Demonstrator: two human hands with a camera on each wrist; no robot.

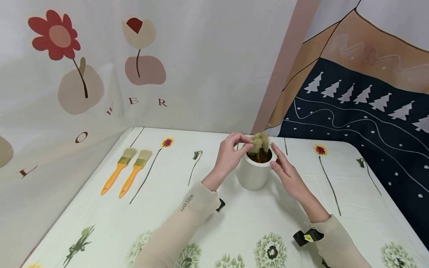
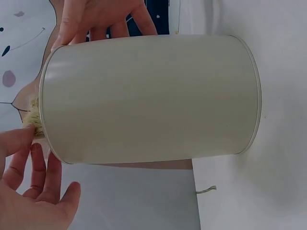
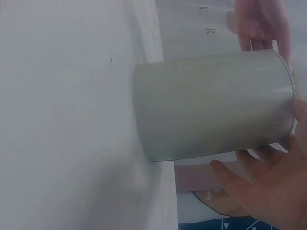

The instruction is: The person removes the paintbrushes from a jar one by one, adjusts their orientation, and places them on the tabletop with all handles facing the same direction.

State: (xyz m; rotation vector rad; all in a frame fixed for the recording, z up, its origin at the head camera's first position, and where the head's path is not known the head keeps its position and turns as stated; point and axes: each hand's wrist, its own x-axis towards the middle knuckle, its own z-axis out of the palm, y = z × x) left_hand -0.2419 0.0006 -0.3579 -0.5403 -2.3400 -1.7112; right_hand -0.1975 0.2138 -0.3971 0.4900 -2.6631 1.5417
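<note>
A white cylindrical pot (image 1: 253, 175) stands upright on the table, its inside dark. Pale bristle tufts (image 1: 260, 142) of paintbrushes stick up above its rim, handles down inside it and mostly hidden. From the left, my left hand (image 1: 231, 150) pinches the bristles of a paintbrush (image 2: 33, 120) between thumb and forefinger, right at the rim. My right hand (image 1: 287, 175) touches the pot's right side near the top, its fingers fairly straight and thumb at the rim. In the right wrist view, the pot (image 3: 216, 105) hides part of the left hand (image 3: 263, 24).
Two paintbrushes with orange handles, a left one (image 1: 118, 172) and a right one (image 1: 135, 174), lie side by side at the table's left. A floral cloth (image 1: 201, 219) covers the table. Behind it hang a printed light curtain (image 1: 207, 67) and a dark tree-patterned cloth (image 1: 352, 111).
</note>
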